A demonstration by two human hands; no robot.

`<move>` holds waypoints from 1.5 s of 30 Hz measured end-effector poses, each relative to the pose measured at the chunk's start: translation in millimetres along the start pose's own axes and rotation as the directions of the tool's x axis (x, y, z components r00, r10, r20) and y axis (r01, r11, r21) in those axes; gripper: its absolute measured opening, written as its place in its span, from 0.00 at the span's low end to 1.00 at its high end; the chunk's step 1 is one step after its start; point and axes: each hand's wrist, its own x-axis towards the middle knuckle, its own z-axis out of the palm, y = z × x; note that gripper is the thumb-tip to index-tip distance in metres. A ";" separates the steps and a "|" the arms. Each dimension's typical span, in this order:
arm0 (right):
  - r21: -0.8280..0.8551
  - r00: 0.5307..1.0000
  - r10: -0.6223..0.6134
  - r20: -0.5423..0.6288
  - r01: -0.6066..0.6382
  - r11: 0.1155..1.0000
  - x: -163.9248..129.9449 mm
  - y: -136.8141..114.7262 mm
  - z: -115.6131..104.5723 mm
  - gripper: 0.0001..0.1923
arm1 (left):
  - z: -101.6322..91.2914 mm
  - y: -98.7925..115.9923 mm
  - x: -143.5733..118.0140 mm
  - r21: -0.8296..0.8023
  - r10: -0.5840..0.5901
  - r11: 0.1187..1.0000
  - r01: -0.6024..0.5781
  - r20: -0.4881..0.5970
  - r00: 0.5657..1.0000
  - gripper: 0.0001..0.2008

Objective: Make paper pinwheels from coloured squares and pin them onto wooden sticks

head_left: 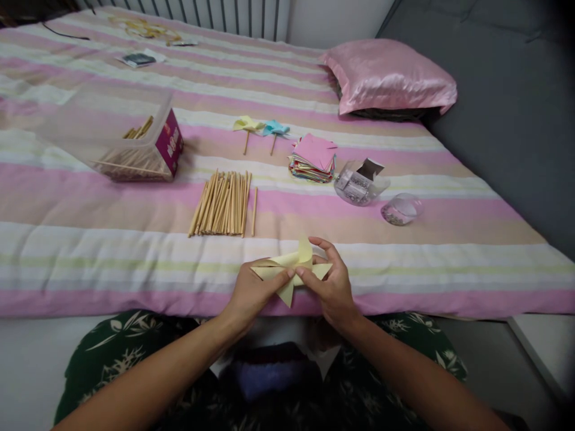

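Observation:
Between my hands is a pale yellow paper pinwheel (282, 290), its blades partly folded in. My left hand (254, 290) grips it from the left, thumb near the middle. From the other side my right hand (330, 287) pinches it, thumb also at the centre and forefinger raised behind. Whether a pin sits under the thumbs I cannot tell. Beyond my hands a bundle of thin wooden sticks (220, 203) lies on the bed, with a single stick (254, 212) beside it. Two finished-looking pinwheels on sticks, one yellow (248, 124) and one blue (275, 128), lie farther back.
A stack of coloured paper squares (312, 157) is beside an opened clear container (359, 184) and a small clear cup (401, 209) of tiny metallic pieces. On the left stands a plastic tub (135, 143) with sticks. A pink pillow (390, 76) rests at the back right.

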 end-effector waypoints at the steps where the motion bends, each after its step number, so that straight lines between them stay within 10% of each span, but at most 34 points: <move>1: 0.010 0.999 0.035 0.010 -0.036 0.999 2.1 -2.1 -1.9 0.30 | -2.0 2.5 0.0 -0.005 -0.015 1.000 0.015 0.026 1.000 0.12; 12: -0.133 0.914 0.308 0.264 -0.282 0.950 14.4 -22.2 -19.4 0.31 | -12.5 25.9 3.2 0.137 -0.212 0.973 0.186 0.207 0.955 0.09; 32: -0.226 0.921 0.211 0.327 -0.140 0.964 13.3 -20.9 -17.0 0.31 | -6.4 16.6 1.4 0.225 -0.185 0.963 0.151 0.139 0.973 0.07; 38: -0.124 0.985 -0.141 0.100 0.153 0.980 13.5 -14.9 -18.2 0.28 | -11.8 16.7 7.5 -0.044 -0.146 0.989 0.144 -0.047 0.988 0.07; 41: -0.405 0.852 -0.520 -0.064 0.454 0.794 4.3 -11.8 -17.4 0.23 | -17.2 19.4 10.7 -0.163 -0.109 0.983 0.088 -0.126 0.986 0.07; 45: -0.544 0.722 -0.658 0.213 0.647 0.535 -11.6 -4.7 -9.7 0.19 | -18.2 24.8 10.0 -0.248 -0.107 0.966 0.066 -0.156 0.982 0.08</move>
